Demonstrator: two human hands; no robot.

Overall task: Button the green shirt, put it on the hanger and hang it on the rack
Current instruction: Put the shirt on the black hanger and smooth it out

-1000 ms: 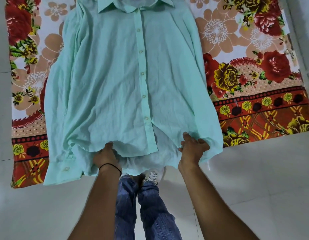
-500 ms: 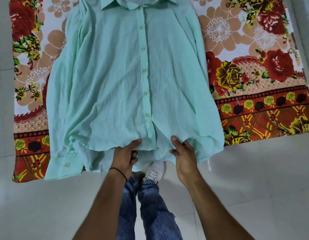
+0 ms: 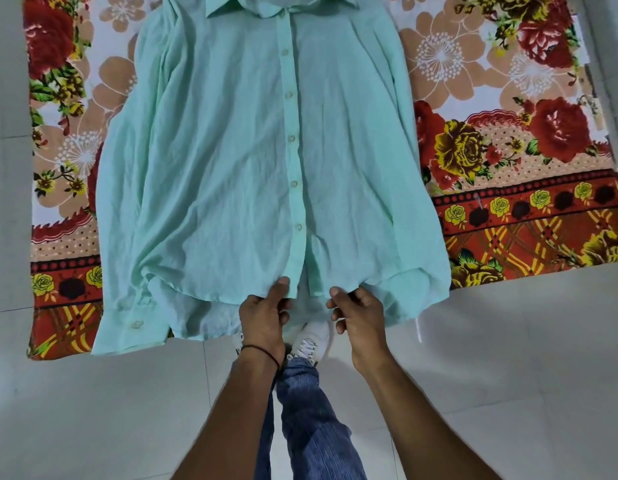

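Left hand (image 3: 264, 320) and right hand (image 3: 358, 315) pinch the green shirt (image 3: 214, 150) hem.

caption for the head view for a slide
Left hand and right hand pinch the hem of the green shirt on a flowered cloth.

a floral red and cream bedsheet (image 3: 508, 133) lies spread on a pale tiled floor (image 3: 491, 358).

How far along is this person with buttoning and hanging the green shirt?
Done, it seems: the green shirt lies flat on the floral cloth, its buttons apparently fastened down the front. In hand: the left hand and right hand pinch the hem where the panels part. Left: hanger and rack, neither in view.
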